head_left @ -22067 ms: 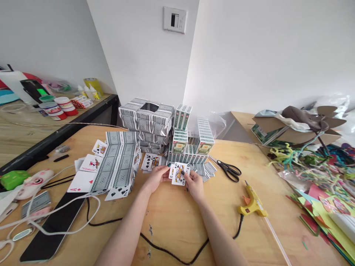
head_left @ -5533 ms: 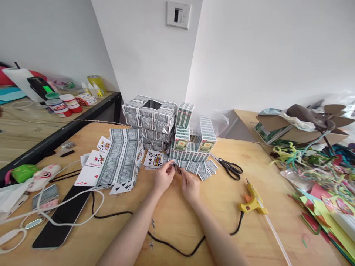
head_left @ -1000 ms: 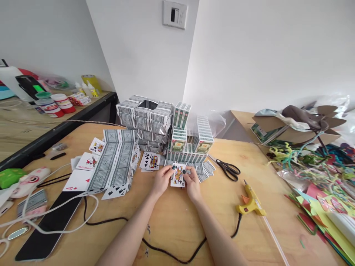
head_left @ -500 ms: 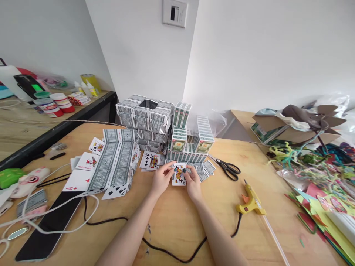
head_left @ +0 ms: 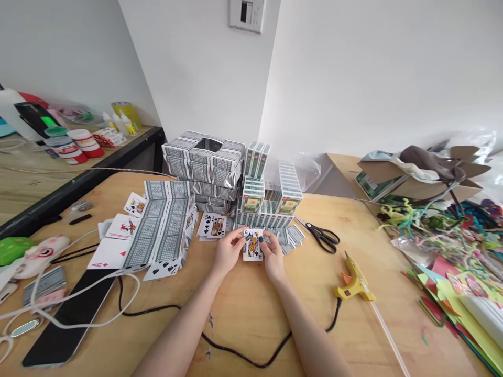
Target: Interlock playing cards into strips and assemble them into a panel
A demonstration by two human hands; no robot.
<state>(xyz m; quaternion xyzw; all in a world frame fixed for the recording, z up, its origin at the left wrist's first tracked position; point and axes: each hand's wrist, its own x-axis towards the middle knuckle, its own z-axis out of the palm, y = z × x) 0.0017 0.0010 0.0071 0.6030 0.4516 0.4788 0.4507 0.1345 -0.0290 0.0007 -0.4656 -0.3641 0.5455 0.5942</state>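
Note:
A queen of clubs playing card [head_left: 253,247] is held face up between my two hands, just above the wooden table. My left hand [head_left: 230,250] pinches its left edge, and my right hand [head_left: 272,255] grips the right edge with the thumb on its face. Whether more cards lie beneath it I cannot tell. Beyond my hands are loose face-down cards [head_left: 295,236] and rows of boxed card decks [head_left: 267,212]. Left of them lie face-up cards [head_left: 212,226]. A folded piece made of joined cards [head_left: 159,225] stands farther left.
Grey-patterned boxes built from cards [head_left: 204,165] are stacked at the back. Black scissors [head_left: 324,238] and a yellow glue gun [head_left: 356,283] lie to the right, its black cable [head_left: 236,356] crossing below my forearms. A phone [head_left: 68,319], white cord and craft scraps [head_left: 451,293] flank the table.
Both hands keep hold of the queen card in nearly the same spot. The whole view has shifted very slightly; nothing else has visibly moved.

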